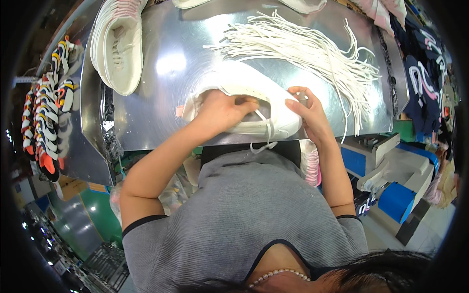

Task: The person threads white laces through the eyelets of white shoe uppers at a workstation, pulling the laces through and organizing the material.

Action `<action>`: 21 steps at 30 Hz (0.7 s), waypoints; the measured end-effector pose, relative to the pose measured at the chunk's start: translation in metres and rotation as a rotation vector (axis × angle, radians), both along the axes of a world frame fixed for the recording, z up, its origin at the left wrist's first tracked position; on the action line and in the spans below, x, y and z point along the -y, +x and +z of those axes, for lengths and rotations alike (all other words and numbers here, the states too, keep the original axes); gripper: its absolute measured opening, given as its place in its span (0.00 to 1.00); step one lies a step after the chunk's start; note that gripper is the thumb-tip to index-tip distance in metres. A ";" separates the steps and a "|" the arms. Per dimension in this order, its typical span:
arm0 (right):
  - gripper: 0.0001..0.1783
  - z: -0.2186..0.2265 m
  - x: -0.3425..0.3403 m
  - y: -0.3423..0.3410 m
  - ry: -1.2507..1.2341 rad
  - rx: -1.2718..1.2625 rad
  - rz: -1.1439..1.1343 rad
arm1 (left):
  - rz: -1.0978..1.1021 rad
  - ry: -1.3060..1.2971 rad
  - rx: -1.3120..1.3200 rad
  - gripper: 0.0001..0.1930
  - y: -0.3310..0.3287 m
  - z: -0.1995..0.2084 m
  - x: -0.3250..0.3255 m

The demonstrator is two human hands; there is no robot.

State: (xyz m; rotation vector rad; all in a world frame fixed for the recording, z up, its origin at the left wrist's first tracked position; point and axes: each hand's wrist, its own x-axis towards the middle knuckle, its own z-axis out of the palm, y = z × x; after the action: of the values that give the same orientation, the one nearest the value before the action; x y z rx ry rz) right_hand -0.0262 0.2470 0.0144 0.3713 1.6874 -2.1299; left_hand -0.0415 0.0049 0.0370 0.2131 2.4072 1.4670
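Note:
A white shoe upper [244, 78] lies on its side on the metal table in front of me, its toe to the right and a pink tab at its heel. A white shoelace [268, 131] is partly threaded through it, with a loose end hanging over the table's near edge. My left hand [222, 111] reaches over the shoe's opening, thumb and forefinger pinched at the lace; its other fingers are hidden inside. At the toe end my right hand [312, 116] grips the upper, thumb on the near face and fingers bent behind it.
A pile of loose white laces [303, 49] spreads over the table's far right. Nested white uppers [117, 53] stand at far left. Dark uppers [422, 93] hang beyond the right edge; colourful shoe pieces [46, 112] line the left. A grey-and-blue machine [395, 171] stands at right.

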 end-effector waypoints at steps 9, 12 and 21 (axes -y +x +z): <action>0.16 -0.036 0.033 0.001 -0.073 -0.282 -0.392 | 0.374 -0.387 -0.741 0.01 0.015 0.012 0.058; 0.16 -0.024 0.022 -0.006 -0.071 -0.287 -0.385 | 0.642 -0.440 -0.688 0.04 0.015 0.024 0.160; 0.16 -0.033 0.007 -0.011 0.080 -0.249 -0.258 | 0.759 -0.605 -0.695 0.05 0.037 0.065 0.201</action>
State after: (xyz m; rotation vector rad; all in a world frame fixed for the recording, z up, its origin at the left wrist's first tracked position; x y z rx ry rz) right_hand -0.0370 0.2398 -0.0181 0.3777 1.9604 -2.3815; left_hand -0.0050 -0.1961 0.1024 -0.4589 3.6395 0.8551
